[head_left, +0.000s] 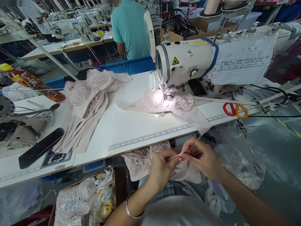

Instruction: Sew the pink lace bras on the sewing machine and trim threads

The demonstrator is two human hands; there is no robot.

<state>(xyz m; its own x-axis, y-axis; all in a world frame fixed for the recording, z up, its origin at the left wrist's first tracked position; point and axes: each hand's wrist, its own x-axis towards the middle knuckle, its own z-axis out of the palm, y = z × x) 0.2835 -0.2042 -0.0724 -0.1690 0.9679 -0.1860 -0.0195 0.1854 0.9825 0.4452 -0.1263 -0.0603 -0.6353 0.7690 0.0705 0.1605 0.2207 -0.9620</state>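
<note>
Both my hands work in my lap, below the table's front edge. My left hand [164, 164] pinches a thin pale strap [176, 156] of a pink lace garment [141, 160] lying on my knees. My right hand [199, 155] is closed on the same strap from the right, fingertips meeting the left hand's. Another pink lace piece [181, 105] lies under the needle of the white sewing machine [185, 61], lit by its lamp.
A pile of pink lace garments [87, 103] lies on the white table [131, 125] at left. Red and orange scissors [235, 110] lie at right. A black phone [39, 147] rests near the left edge. A person in a teal shirt [129, 28] stands beyond. A box of bagged goods [84, 201] sits on the floor.
</note>
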